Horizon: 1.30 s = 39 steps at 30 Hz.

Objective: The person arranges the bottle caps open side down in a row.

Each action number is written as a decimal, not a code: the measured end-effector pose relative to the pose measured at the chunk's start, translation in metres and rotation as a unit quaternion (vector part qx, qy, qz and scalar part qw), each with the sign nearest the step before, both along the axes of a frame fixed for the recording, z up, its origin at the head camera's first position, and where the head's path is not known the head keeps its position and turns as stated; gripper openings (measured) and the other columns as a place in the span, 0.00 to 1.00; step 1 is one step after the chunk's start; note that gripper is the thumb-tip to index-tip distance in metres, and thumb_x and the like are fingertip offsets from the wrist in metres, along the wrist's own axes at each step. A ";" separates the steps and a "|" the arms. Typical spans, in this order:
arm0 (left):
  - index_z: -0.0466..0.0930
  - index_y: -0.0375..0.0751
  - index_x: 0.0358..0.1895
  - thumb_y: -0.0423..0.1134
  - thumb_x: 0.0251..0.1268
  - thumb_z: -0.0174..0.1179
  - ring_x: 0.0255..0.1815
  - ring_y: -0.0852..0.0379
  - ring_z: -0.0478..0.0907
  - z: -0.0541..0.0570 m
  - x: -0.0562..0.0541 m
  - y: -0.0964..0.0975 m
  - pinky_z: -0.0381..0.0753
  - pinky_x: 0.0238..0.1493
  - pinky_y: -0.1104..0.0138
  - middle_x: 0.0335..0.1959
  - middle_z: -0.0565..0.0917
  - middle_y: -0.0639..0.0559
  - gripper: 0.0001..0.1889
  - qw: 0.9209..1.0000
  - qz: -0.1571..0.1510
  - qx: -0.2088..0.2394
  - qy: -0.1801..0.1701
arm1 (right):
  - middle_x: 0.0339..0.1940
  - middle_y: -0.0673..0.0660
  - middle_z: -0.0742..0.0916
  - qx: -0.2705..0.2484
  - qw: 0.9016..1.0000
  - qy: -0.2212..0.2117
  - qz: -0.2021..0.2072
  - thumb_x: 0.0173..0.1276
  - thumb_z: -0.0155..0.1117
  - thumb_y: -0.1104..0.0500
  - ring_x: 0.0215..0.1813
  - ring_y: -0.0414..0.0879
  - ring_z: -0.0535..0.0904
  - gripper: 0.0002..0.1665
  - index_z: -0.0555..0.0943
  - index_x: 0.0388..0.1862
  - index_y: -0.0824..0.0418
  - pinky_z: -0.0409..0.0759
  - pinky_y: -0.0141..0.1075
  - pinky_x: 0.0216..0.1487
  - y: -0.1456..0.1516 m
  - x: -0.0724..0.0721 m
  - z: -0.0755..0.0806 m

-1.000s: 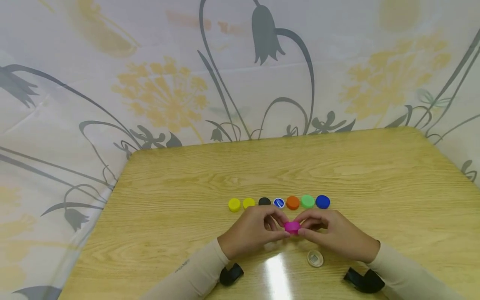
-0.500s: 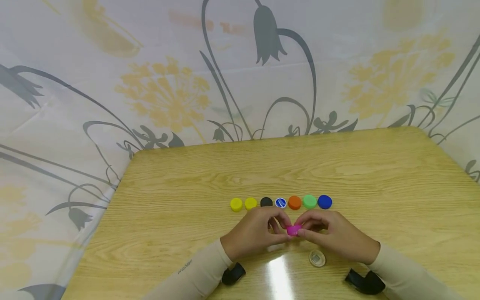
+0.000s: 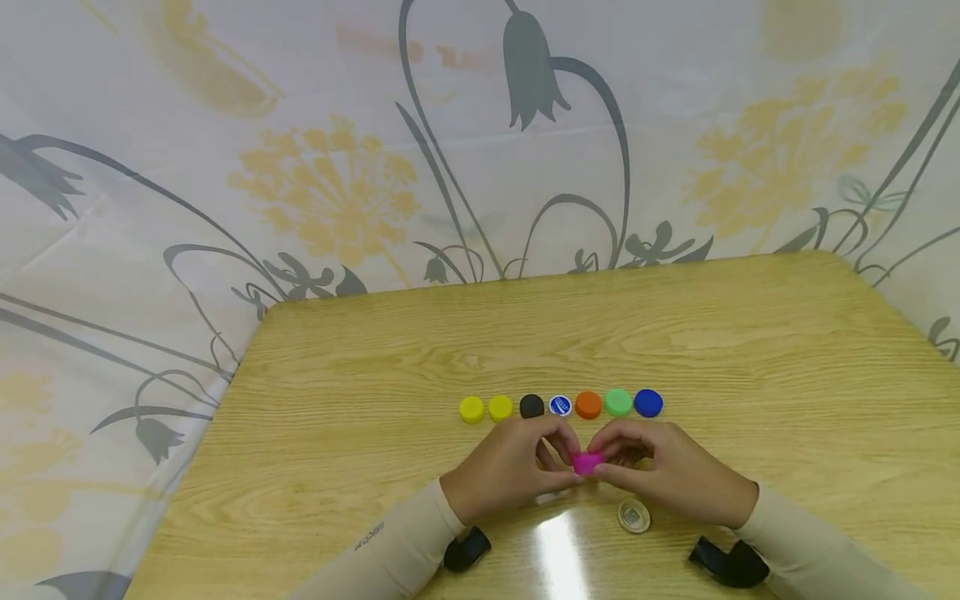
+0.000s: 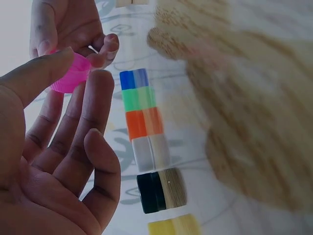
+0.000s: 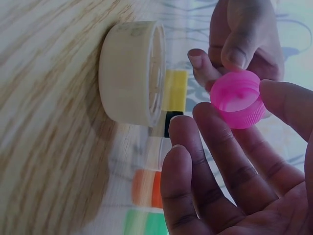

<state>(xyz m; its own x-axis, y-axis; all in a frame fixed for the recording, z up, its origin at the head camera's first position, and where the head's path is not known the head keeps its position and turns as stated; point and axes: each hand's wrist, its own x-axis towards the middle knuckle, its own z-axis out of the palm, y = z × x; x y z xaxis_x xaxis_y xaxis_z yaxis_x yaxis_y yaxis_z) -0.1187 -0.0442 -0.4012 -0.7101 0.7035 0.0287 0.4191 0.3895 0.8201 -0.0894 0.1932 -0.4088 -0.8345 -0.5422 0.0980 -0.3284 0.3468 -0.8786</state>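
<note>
Both hands hold one pink bottle cap between them, in front of the row of caps. My left hand pinches its left side with thumb and fingertips; my right hand pinches its right side the same way. In the right wrist view the pink cap shows its hollow inside and ribbed edge. Seen from the left wrist, the thumb lies across the pink cap. A cream round lid lies on the table just below the right hand, its hollow side up.
Beyond the hands runs a row of caps: two yellow, then black, blue-and-white, orange, green and blue. Black curved pieces sit by both forearms. A patterned cloth hangs behind the wooden table.
The pink cap has turned a little in the fingers and sits slightly lower, its side now facing the head camera more. Both hands stay nearly in place; the row and cream lid are unchanged.
</note>
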 end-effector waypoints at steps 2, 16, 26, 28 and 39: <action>0.80 0.46 0.42 0.37 0.59 0.72 0.29 0.75 0.80 0.000 0.000 0.000 0.82 0.34 0.78 0.38 0.87 0.56 0.11 1.000 0.000 -0.002 -0.002 | 0.39 0.45 0.88 0.000 1.000 0.003 0.000 0.72 0.65 0.56 0.41 0.37 0.85 0.06 0.82 0.46 0.52 0.84 0.33 0.43 0.000 0.000 -0.001; 0.81 0.49 0.39 0.46 0.67 0.66 0.25 0.73 0.79 0.001 0.001 0.002 0.80 0.28 0.76 0.37 0.86 0.59 0.07 1.000 0.020 -0.006 -0.017 | 0.40 0.46 0.86 0.004 1.000 0.022 -0.001 0.71 0.67 0.56 0.39 0.36 0.83 0.08 0.82 0.47 0.54 0.84 0.32 0.41 -0.001 0.000 0.000; 0.80 0.48 0.41 0.44 0.63 0.69 0.26 0.73 0.79 0.001 0.001 0.002 0.81 0.29 0.76 0.38 0.86 0.59 0.09 1.000 0.021 -0.004 -0.017 | 0.40 0.51 0.87 0.002 0.999 0.039 0.007 0.69 0.68 0.58 0.39 0.35 0.82 0.12 0.81 0.49 0.58 0.83 0.31 0.40 -0.001 0.001 0.000; 0.80 0.48 0.42 0.43 0.62 0.70 0.27 0.73 0.79 0.001 0.001 0.002 0.81 0.29 0.76 0.37 0.86 0.59 0.10 1.000 0.021 -0.004 -0.018 | 0.40 0.51 0.87 0.006 0.999 0.041 0.007 0.68 0.69 0.57 0.39 0.35 0.82 0.13 0.81 0.49 0.58 0.83 0.31 0.40 -0.001 0.001 -0.001; 0.84 0.47 0.48 0.45 0.61 0.71 0.30 0.76 0.79 -0.001 0.000 0.003 0.80 0.34 0.79 0.36 0.87 0.61 0.14 0.999 0.030 -0.015 0.025 | 0.40 0.45 0.87 0.016 0.993 0.118 -0.018 0.63 0.73 0.61 0.37 0.33 0.82 0.15 0.82 0.49 0.55 0.83 0.31 0.37 -0.004 0.002 -0.004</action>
<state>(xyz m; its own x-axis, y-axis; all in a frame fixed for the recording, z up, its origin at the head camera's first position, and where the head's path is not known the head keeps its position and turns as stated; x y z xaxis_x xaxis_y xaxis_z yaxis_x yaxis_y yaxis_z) -0.1189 -0.0413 -0.4022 -0.7497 0.6602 0.0451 0.4342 0.4394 0.7864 -0.0877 0.1897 -0.4125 -0.8087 -0.5193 0.2761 -0.5112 0.3885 -0.7666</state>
